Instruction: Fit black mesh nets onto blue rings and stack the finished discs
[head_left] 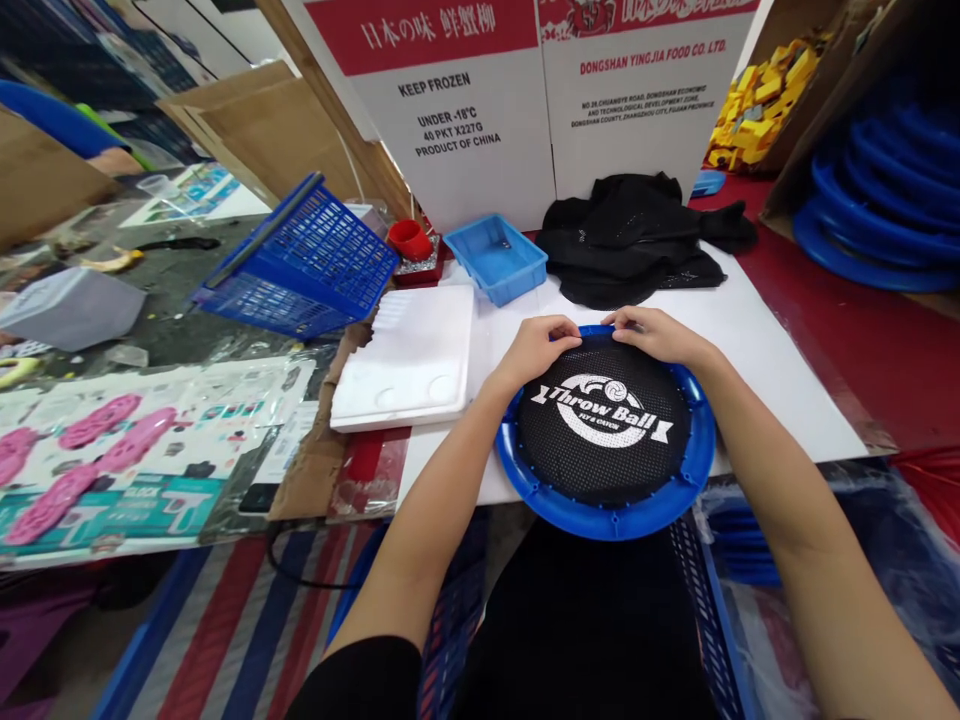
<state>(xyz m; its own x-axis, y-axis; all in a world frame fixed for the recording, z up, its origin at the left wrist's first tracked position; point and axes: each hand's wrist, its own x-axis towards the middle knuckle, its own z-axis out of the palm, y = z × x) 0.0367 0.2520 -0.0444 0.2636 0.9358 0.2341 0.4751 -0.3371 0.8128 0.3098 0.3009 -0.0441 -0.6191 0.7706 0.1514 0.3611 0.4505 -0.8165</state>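
Observation:
A round blue plastic ring (606, 522) with a black mesh net (585, 470) across it lies at the near edge of the white table, its near side over my lap. White "Throw Ball" lettering is printed on the net. At the ring's far edge, my left hand (541, 347) is closed, thumb and fingers pinching the rim and net border. My right hand (654, 334) pinches that same edge just to the right, with a small gap between the hands. Both hands' fingertips are partly hidden. Behind them lies a heap of black mesh pieces (634, 235).
A shallow blue tray (499, 262), a white foam block (409, 365) and a tilted blue basket (300, 265) stand to the left. Stacked blue rings (877, 200) sit at right, with yellow parts (765, 105) in a box behind. White cartons (480, 190) wall the back.

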